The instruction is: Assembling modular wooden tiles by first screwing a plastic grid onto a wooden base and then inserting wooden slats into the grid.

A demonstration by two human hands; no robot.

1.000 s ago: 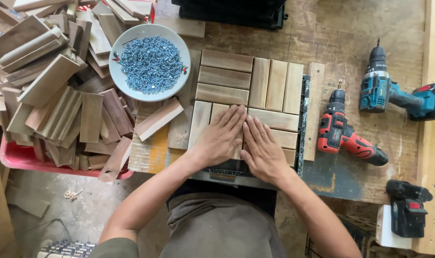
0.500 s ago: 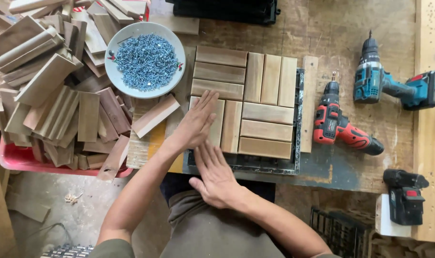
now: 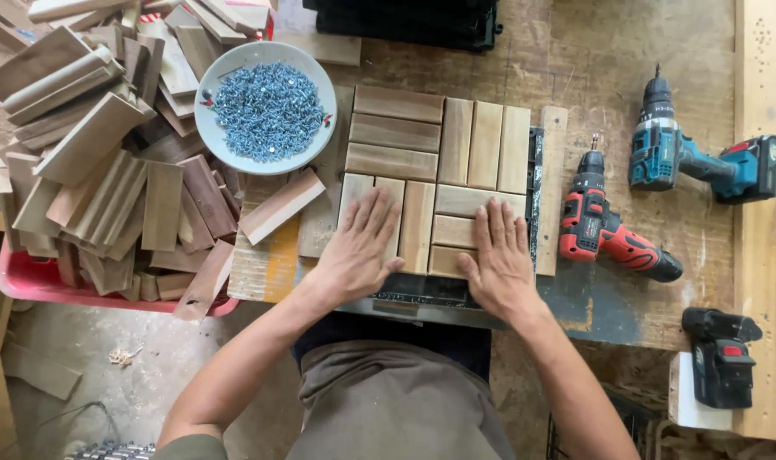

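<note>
While both palms lie flat, fingers spread, I press my left hand and right hand on the slat tile, gripping nothing, screw bowl nearby.

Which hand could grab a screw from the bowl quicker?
Probably the left hand. It lies flat on the wooden tile at the side nearer the bowl of screws. The right hand rests on the far side, closer to the red drill.
</note>
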